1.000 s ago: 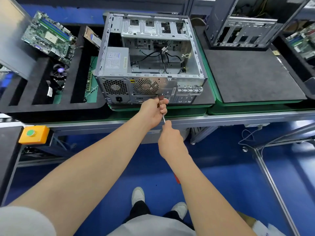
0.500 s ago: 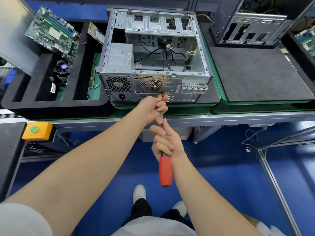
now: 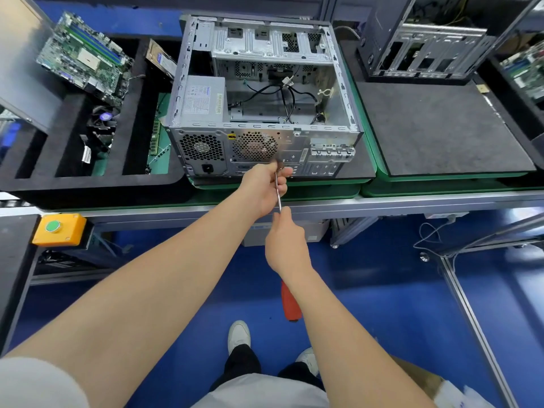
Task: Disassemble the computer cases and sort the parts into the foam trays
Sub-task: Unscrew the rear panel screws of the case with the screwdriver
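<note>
Bench (image 3: 412,198) carries two computer cases (image 3: 265,136) (image 3: 426,42); left hand (image 3: 265,187) and right hand (image 3: 285,242) both grip one screwdriver (image 3: 290,304).

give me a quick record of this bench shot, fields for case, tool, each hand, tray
case: case opened, rear panel toward the person; power supply and loose cables inside
tool: screwdriver, red handle, tip hidden at the rear panel
left hand: left hand grips the shaft near the panel
right hand: right hand holds the handle
tray: tray left of the case; motherboard propped on it, cooler in a slot
other: second case far right, behind a pad
</note>
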A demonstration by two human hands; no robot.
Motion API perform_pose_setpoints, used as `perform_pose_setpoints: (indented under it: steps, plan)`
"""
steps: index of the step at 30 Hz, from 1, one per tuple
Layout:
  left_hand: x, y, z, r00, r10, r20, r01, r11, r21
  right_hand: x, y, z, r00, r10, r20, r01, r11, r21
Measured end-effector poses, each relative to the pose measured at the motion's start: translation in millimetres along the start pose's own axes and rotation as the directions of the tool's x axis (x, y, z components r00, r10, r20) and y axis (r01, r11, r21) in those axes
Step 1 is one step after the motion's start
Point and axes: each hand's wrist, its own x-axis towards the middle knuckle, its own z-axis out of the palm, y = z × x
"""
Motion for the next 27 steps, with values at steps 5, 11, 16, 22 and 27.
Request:
perform_pose_setpoints:
  steps: [5, 11, 16, 22, 27]
  plan:
    - [5.4, 4.8, -3.8, 0.999, -0.041, 0.012, 0.041, 0.997, -0.072, -4.2, 16.1, -12.5, 0.867, -0.141, 0.478, -0.339, 0.538, 0.772]
    - [11.4, 6.4, -13.9, 0.992, -0.095, 0.078, 0.105, 0.984, -0.143, -14.6, 29.5, 8.2, 0.668, -0.424, 0.611, -0.637, 0.099, 0.765]
    - [12.5, 9.2, -15.4, 0.992, -0.085, 0.09, 0.097, 0.985, -0.142, -9.1, 7.8, -1.4, 0.561, -0.353, 0.749, -0.68, 0.32, 0.66]
    - [9.0, 0.4, -9.5, 1.0, -0.008, 0.017, 0.009, 1.0, -0.025, 1.8, -1.5, 2.5, 0.718, 0.34, 0.607, -0.652, 0.634, 0.416]
    - [7.3, -9.1, 4.7, 0.995, 0.051, -0.09, -0.044, 0.996, 0.075, 3.0, 26.9, 8.8, 0.929, 0.332, 0.164, -0.37, 0.802, 0.469]
